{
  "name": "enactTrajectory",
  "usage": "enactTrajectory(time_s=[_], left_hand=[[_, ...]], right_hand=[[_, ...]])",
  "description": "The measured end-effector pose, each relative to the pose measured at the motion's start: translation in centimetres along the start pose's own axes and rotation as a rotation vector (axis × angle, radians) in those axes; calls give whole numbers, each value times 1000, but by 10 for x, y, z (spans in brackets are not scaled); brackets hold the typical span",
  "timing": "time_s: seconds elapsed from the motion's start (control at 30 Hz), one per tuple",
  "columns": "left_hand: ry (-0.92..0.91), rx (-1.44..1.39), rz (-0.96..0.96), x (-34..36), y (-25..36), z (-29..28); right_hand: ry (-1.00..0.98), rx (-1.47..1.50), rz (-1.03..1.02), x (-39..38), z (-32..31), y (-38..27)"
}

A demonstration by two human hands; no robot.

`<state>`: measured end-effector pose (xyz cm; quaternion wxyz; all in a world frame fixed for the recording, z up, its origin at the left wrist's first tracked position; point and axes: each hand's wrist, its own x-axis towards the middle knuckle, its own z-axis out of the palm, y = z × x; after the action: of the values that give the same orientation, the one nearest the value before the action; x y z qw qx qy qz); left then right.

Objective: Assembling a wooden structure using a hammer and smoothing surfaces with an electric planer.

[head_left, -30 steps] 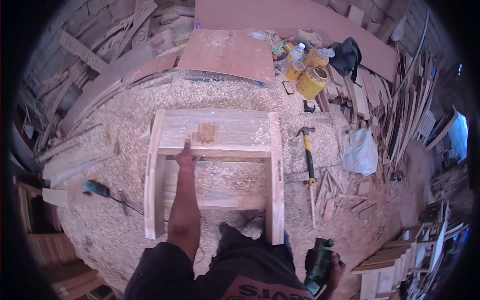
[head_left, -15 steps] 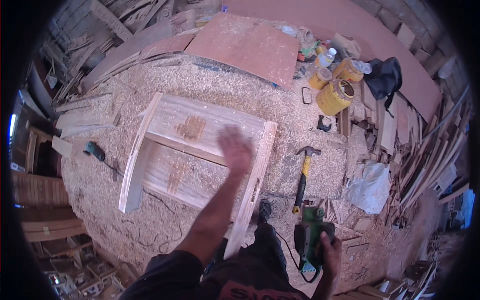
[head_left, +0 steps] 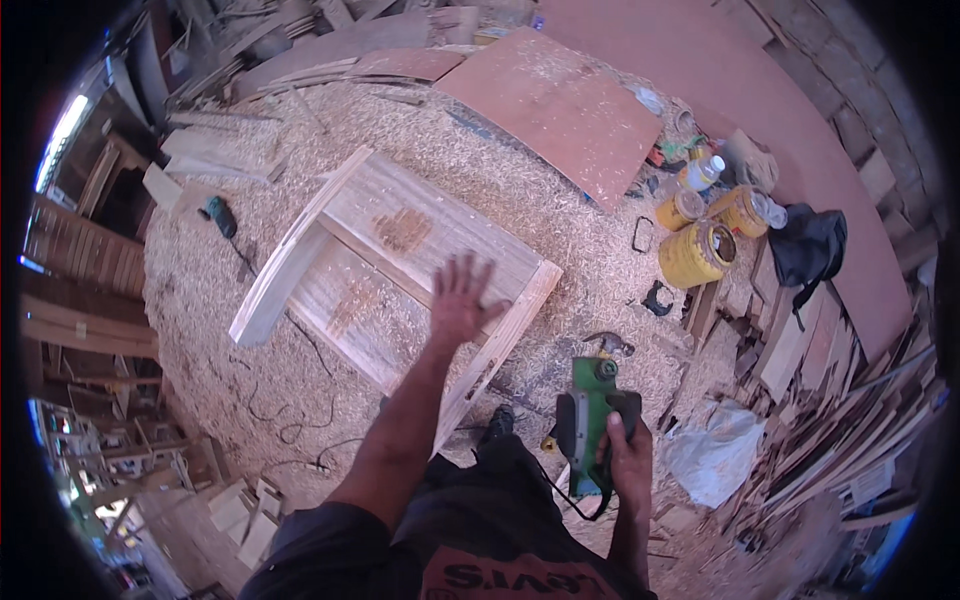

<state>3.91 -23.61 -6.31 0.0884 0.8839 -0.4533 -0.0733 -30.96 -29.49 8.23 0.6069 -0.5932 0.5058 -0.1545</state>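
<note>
A wooden frame (head_left: 520, 228) with two wide panels between side posts lies before me, with brown patches of dust on its boards. Fingers spread, my left hand (head_left: 461, 300) is over the upper panel near the right post; whether the palm presses on the wood I cannot tell. On the right, my right hand (head_left: 628, 455) grips the handle of a green electric planer (head_left: 592, 408), its cord looping down below. The planer is held up off the frame, beside the right post. Behind it a hammer (head_left: 608, 345) lies in the shavings, mostly hidden except for the head.
Shavings (head_left: 200, 300) cover the floor. Yellow tubs (head_left: 690, 255), a bottle (head_left: 702, 172) and a black bag (head_left: 808, 245) stand at the far right. A teal power tool (head_left: 217, 215) lies left. A reddish sheet (head_left: 555, 105) lies beyond the frame; scrap wood (head_left: 850, 410) is piled right.
My left hand, blurred before, now shows clearly with spread fingers. The planer has come up and slightly left, covering much of the hammer. The whole view has turned.
</note>
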Motion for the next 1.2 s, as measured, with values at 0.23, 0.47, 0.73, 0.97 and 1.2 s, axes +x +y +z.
enactTrajectory(time_s=[0.23, 0.47, 0.73, 0.97, 1.2], left_hand=[[-108, -103, -418, 26, -85, -46], [-35, -233, -512, 39, -85, -25], [-78, -230, -534, 39, -88, -26], [-97, -230, -533, 35, -89, -28], [54, -146, -536, 31, -70, -18]], right_hand=[[-27, -143, -193, 69, 27, -17], [-60, -415, -414, 150, 43, -29], [-226, -511, -438, 199, 63, -60], [-297, -495, -456, 218, 81, -77], [-330, -492, -464, 231, 97, -85]])
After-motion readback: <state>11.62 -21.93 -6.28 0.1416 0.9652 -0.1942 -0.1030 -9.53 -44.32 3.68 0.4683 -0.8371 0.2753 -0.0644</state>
